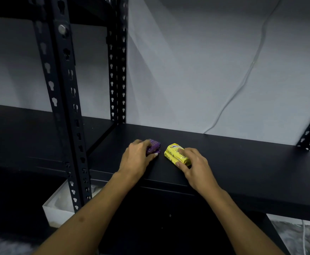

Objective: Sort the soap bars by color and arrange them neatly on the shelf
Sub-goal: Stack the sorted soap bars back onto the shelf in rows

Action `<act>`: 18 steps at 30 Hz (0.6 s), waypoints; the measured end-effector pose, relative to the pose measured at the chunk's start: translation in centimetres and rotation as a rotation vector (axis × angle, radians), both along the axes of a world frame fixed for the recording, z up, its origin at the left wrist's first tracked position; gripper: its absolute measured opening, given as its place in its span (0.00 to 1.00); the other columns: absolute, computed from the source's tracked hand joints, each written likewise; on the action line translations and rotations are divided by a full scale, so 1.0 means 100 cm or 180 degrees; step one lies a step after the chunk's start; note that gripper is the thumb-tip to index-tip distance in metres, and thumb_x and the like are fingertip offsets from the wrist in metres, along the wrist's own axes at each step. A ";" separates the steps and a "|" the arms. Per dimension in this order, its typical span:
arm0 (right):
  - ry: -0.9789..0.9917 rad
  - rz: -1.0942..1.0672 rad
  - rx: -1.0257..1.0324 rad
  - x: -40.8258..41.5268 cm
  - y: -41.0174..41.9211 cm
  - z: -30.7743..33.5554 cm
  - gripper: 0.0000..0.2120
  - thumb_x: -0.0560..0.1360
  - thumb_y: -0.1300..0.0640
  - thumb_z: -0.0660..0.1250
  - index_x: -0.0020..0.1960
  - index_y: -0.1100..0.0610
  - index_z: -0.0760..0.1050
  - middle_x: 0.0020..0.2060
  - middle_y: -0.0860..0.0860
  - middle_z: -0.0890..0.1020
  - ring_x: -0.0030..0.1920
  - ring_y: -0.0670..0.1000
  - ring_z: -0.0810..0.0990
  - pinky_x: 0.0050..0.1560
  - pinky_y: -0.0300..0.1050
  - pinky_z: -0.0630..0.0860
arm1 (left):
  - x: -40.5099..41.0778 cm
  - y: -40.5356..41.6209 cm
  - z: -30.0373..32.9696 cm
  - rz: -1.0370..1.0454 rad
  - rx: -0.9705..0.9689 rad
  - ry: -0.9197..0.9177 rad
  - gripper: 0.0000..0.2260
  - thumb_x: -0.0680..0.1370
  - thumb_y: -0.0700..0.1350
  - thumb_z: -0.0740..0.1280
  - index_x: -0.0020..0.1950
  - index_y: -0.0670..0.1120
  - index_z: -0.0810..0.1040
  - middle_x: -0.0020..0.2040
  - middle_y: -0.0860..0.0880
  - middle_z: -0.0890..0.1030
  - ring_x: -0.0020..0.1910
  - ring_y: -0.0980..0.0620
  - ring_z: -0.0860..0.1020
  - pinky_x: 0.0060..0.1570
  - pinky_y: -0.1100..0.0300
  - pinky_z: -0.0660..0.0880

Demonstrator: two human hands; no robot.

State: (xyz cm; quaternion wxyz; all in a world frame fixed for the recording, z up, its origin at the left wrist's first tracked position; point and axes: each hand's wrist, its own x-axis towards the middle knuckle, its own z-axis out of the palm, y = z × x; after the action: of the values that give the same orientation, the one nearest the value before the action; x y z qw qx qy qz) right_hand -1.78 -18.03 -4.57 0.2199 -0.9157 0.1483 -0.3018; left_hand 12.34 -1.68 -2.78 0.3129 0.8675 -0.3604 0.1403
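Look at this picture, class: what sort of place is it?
Probably a storeroom or utility corner: a black slotted-metal shelving rack stands against a bare pale wall with a loose white cable, and wrapped yellow soap bars lie on the black shelf board.

You are standing in what looks like a storeroom or a small shop's stock corner. Black boltless racking fills the view: slotted steel uprights (64,111) with keyhole cut-outs, and a flat black shelf (242,162) at your waist. Behind it is a plain pale wall (187,70) with a loose white cable (246,74) hanging down it. A white box (56,210) sits on the floor below the shelf's left corner.
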 end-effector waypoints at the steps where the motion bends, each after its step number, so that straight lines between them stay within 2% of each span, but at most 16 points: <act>1: 0.0049 0.0024 -0.0005 0.008 -0.003 0.002 0.20 0.76 0.57 0.72 0.67 0.57 0.76 0.62 0.49 0.76 0.55 0.44 0.73 0.54 0.28 0.62 | 0.006 0.001 0.001 0.0106 0.0045 -0.0075 0.21 0.76 0.58 0.71 0.64 0.48 0.78 0.59 0.46 0.79 0.54 0.46 0.78 0.47 0.54 0.77; 3: 0.0083 0.0050 0.0009 0.026 -0.010 0.006 0.20 0.76 0.58 0.72 0.67 0.57 0.76 0.62 0.50 0.76 0.56 0.45 0.73 0.53 0.27 0.60 | 0.022 0.003 0.003 0.0302 0.0138 -0.0224 0.21 0.76 0.59 0.71 0.64 0.50 0.78 0.58 0.47 0.80 0.53 0.46 0.79 0.44 0.54 0.74; 6: 0.0117 0.0055 0.0055 0.058 -0.020 0.008 0.21 0.75 0.58 0.73 0.67 0.57 0.76 0.63 0.52 0.77 0.60 0.50 0.75 0.55 0.28 0.60 | 0.049 0.000 0.004 0.0401 0.0102 -0.0200 0.21 0.76 0.58 0.71 0.65 0.49 0.78 0.58 0.47 0.80 0.55 0.44 0.79 0.44 0.53 0.73; 11: 0.0042 0.0125 0.0145 0.116 -0.037 0.004 0.21 0.76 0.59 0.72 0.68 0.56 0.75 0.64 0.53 0.76 0.64 0.53 0.74 0.61 0.34 0.63 | 0.101 -0.019 -0.002 0.0452 -0.0166 -0.0061 0.18 0.75 0.55 0.73 0.60 0.46 0.81 0.58 0.45 0.71 0.59 0.44 0.72 0.50 0.47 0.77; 15: 0.0020 0.0191 0.0135 0.158 -0.052 0.002 0.21 0.77 0.58 0.71 0.69 0.55 0.74 0.66 0.53 0.75 0.65 0.54 0.73 0.66 0.42 0.67 | 0.140 -0.040 -0.008 0.0518 -0.0270 -0.0132 0.18 0.75 0.55 0.73 0.59 0.47 0.82 0.56 0.46 0.69 0.58 0.44 0.71 0.50 0.48 0.77; 18: 0.0012 0.0229 -0.0001 0.182 -0.064 0.001 0.20 0.77 0.57 0.70 0.69 0.56 0.74 0.65 0.54 0.75 0.64 0.55 0.73 0.65 0.41 0.65 | 0.166 -0.054 -0.013 0.0457 -0.0408 -0.0232 0.18 0.74 0.56 0.75 0.60 0.48 0.82 0.52 0.48 0.68 0.55 0.44 0.73 0.48 0.49 0.76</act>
State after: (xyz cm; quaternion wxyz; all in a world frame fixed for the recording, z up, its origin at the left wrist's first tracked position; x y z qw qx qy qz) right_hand 16.46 -24.41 -4.49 0.2301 -0.9211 0.1156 -0.2920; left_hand 28.94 -7.12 -4.12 0.3437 0.8635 -0.2988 0.2166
